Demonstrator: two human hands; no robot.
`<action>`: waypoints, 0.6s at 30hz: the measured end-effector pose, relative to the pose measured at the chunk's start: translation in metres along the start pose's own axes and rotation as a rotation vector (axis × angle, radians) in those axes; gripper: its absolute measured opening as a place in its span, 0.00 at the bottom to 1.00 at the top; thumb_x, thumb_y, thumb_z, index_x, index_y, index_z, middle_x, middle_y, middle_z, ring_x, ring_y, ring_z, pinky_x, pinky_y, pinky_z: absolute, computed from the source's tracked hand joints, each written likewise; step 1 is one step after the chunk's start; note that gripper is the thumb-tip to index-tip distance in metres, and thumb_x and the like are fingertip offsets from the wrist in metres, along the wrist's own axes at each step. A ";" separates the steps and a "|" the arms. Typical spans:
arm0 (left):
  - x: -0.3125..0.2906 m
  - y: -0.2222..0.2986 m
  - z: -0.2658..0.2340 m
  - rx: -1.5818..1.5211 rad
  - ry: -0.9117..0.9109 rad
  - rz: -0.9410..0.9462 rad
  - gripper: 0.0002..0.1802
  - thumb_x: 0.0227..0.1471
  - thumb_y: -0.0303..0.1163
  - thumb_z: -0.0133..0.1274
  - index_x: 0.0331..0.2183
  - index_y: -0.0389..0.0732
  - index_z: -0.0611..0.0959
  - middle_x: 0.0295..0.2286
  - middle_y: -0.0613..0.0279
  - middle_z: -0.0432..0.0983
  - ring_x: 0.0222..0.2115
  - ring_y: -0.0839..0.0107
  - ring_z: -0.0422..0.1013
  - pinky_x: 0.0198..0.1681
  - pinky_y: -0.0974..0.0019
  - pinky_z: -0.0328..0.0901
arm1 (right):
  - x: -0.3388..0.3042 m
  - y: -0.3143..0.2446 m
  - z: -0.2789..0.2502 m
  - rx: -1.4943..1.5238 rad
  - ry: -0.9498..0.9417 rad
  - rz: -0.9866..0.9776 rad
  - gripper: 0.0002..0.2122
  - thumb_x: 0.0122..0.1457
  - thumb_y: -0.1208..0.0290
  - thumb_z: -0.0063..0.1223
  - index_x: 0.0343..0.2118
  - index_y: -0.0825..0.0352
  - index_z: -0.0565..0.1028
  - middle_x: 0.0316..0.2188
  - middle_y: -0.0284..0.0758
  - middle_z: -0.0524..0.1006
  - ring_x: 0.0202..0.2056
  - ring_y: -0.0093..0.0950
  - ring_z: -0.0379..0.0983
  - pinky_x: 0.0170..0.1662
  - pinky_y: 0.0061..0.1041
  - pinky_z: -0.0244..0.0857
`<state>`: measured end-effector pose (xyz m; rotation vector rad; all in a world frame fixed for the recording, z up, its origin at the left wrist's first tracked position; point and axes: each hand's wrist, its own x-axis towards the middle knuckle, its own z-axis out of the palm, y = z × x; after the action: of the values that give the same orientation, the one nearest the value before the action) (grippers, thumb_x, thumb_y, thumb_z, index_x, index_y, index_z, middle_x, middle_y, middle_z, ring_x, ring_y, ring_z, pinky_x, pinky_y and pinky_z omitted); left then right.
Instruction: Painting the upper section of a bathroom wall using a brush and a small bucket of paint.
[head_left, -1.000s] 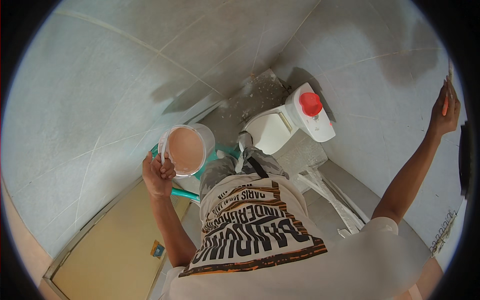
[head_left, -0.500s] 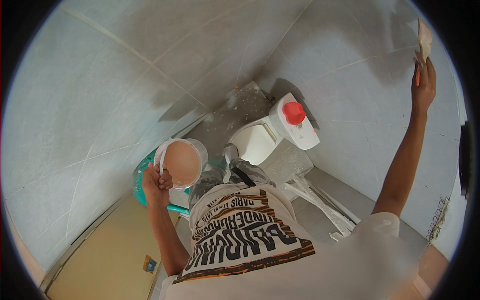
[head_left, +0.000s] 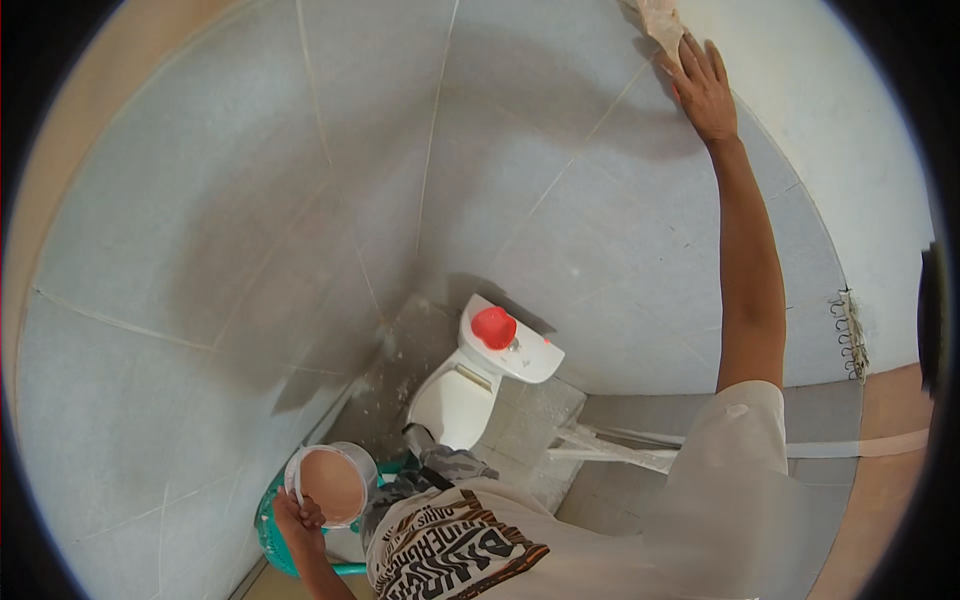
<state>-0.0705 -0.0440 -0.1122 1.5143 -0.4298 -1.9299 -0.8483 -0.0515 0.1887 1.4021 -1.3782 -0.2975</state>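
Grey large-tiled walls point(head_left: 600, 230), meeting ahead. Down near the corner, white ceramic toilet point(head_left: 455, 405). Lower left, round translucent plastic bucket point(head_left: 368, 468) of pinkish-brown liquid point(head_left: 333, 487), just right of and beyond left hand point(head_left: 297, 520); gripping its white handle point(head_left: 293, 472), fingers curled closed. Top edge, pale flat brush-like tool point(head_left: 661, 25), just past fingertips of right hand point(head_left: 708, 105); gripping it, fingers spread, near end mostly hidden. Wall contact: can't tell.

A white ceramic toilet point(head_left: 455, 405) stands on the grey tiled floor point(head_left: 522, 425). A red, rounded plastic container point(head_left: 493, 328) rests on its tank lid point(head_left: 537, 361). Long, narrow white strips point(head_left: 615, 449) lie right of the toilet.
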 end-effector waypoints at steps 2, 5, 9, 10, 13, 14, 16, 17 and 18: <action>0.005 -0.003 0.007 -0.008 -0.049 0.018 0.22 0.55 0.55 0.41 0.31 0.43 0.71 0.12 0.76 0.54 0.10 0.83 0.48 0.14 0.75 0.45 | -0.008 0.015 -0.006 0.028 0.033 0.005 0.24 0.50 0.75 0.54 0.53 0.55 0.68 0.57 0.40 0.64 0.61 0.36 0.56 0.64 0.44 0.48; 0.001 -0.001 0.014 0.015 -0.041 0.039 0.23 0.55 0.55 0.40 0.31 0.43 0.71 0.12 0.76 0.54 0.10 0.83 0.48 0.14 0.75 0.45 | -0.007 0.006 -0.003 0.093 0.068 0.036 0.21 0.51 0.70 0.55 0.50 0.56 0.70 0.57 0.40 0.64 0.62 0.36 0.54 0.65 0.42 0.45; -0.001 0.001 0.020 0.038 -0.055 -0.017 0.23 0.54 0.57 0.42 0.30 0.45 0.72 0.11 0.76 0.53 0.09 0.82 0.48 0.13 0.75 0.45 | 0.002 -0.011 -0.024 0.056 -0.019 0.066 0.24 0.52 0.69 0.55 0.54 0.53 0.66 0.57 0.38 0.65 0.62 0.32 0.55 0.66 0.42 0.45; 0.004 0.002 0.027 0.023 -0.046 -0.030 0.21 0.55 0.54 0.41 0.33 0.45 0.72 0.11 0.76 0.53 0.10 0.82 0.48 0.13 0.75 0.45 | -0.007 -0.009 -0.020 0.066 -0.043 0.071 0.24 0.52 0.69 0.55 0.54 0.53 0.66 0.57 0.38 0.65 0.62 0.32 0.55 0.66 0.42 0.45; 0.009 0.000 0.035 0.061 -0.036 -0.022 0.25 0.52 0.58 0.43 0.27 0.44 0.73 0.11 0.77 0.53 0.09 0.81 0.48 0.14 0.74 0.44 | -0.020 -0.010 0.007 0.130 0.018 -0.022 0.24 0.51 0.71 0.54 0.53 0.55 0.69 0.55 0.45 0.65 0.61 0.39 0.57 0.65 0.45 0.46; 0.007 -0.002 0.041 0.021 -0.005 0.010 0.23 0.54 0.55 0.42 0.31 0.43 0.73 0.12 0.76 0.54 0.09 0.82 0.48 0.14 0.75 0.44 | -0.028 -0.003 0.019 0.171 0.039 -0.031 0.25 0.52 0.71 0.53 0.56 0.56 0.68 0.56 0.47 0.64 0.61 0.42 0.56 0.65 0.45 0.47; -0.003 0.000 0.047 0.035 0.002 0.037 0.23 0.55 0.55 0.41 0.31 0.42 0.73 0.12 0.76 0.54 0.10 0.82 0.48 0.14 0.75 0.44 | -0.037 0.023 0.035 0.134 0.087 -0.012 0.24 0.55 0.70 0.50 0.57 0.57 0.67 0.60 0.47 0.61 0.60 0.45 0.56 0.65 0.40 0.47; -0.006 0.002 0.046 0.071 -0.013 0.046 0.26 0.53 0.57 0.42 0.28 0.42 0.74 0.11 0.77 0.52 0.10 0.81 0.48 0.15 0.74 0.44 | -0.003 0.006 0.006 0.124 0.186 -0.036 0.23 0.57 0.69 0.48 0.58 0.57 0.65 0.60 0.42 0.62 0.58 0.43 0.60 0.61 0.38 0.54; -0.012 0.001 0.045 0.049 -0.004 0.060 0.25 0.54 0.57 0.41 0.28 0.42 0.74 0.11 0.77 0.52 0.11 0.82 0.48 0.15 0.75 0.44 | 0.020 -0.019 -0.031 -0.072 0.079 0.045 0.14 0.57 0.71 0.53 0.47 0.63 0.73 0.53 0.43 0.70 0.56 0.40 0.64 0.62 0.38 0.55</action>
<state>-0.1111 -0.0423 -0.0901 1.5121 -0.5216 -1.8889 -0.8081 -0.0574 0.1951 1.3090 -1.3199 -0.2571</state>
